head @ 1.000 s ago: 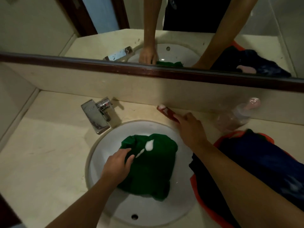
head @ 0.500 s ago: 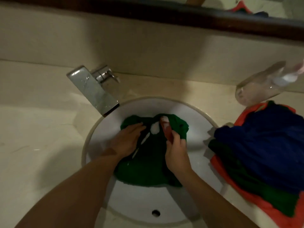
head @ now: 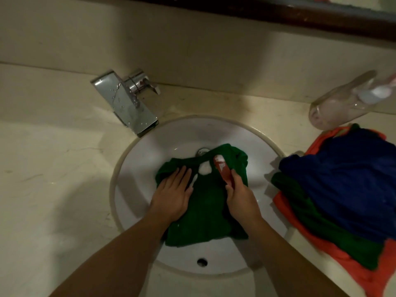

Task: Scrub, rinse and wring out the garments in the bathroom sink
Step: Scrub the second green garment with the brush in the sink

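A pale stone table (head: pixel 53 179) runs the width of a bathroom, with a round white sink (head: pixel 150 163) set into its middle and a dark-framed mirror edge along the far wall. On the table to the right of the sink lies a heap of clothes (head: pixel 342 179) in blue, green and orange, its left edge just beside the sink rim. A green garment (head: pixel 205 215) lies crumpled in the bowl of the sink, reaching from near the drain (head: pixel 202 151) at the far side toward the near wall. A wet chrome tap (head: pixel 130 106) stands at the far left of the sink, its spout over the rim. A clear plastic bottle (head: pixel 334 108) lies on its side at the far right, touching the heap. The person's left hand (head: pixel 173 194) presses the garment's left part, grip spread flat with fingers straight. The right hand (head: pixel 240 196) has its grip curled round the handle of a red brush (head: pixel 221 168), whose head sits on the cloth beside a white dab of soap (head: pixel 204 169).
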